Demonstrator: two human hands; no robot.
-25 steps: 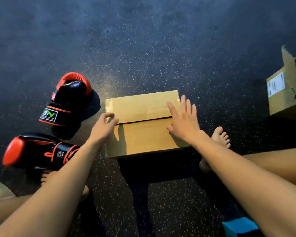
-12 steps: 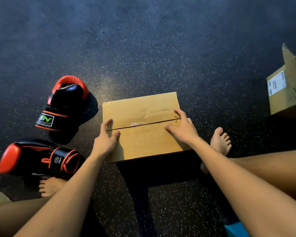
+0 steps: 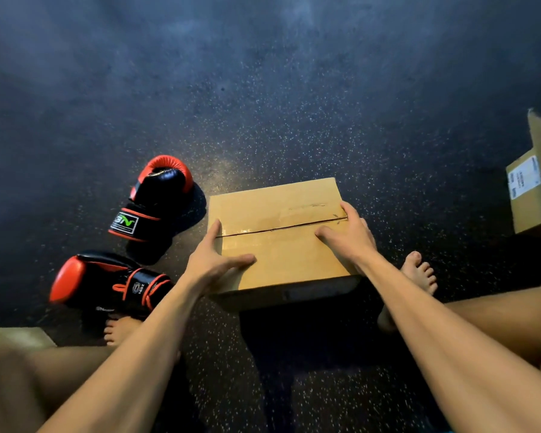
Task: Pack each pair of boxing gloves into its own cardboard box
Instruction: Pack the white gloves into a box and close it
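A closed box (image 3: 281, 235) is set on the speckled floor (image 3: 263, 104), its flaps met at a seam across the top. It is gripped at both side edges: the left hand (image 3: 214, 260) is spread over the near-left corner, thumb on top; the right hand (image 3: 350, 235) is curled round the right edge. Wide bare floor is left beyond it. Two gloves (image 3: 152, 207) (image 3: 107, 284) are laid just left of it, apart from it. A second box (image 3: 536, 185), one flap raised, is cut off at the right edge. Two boxes are counted.
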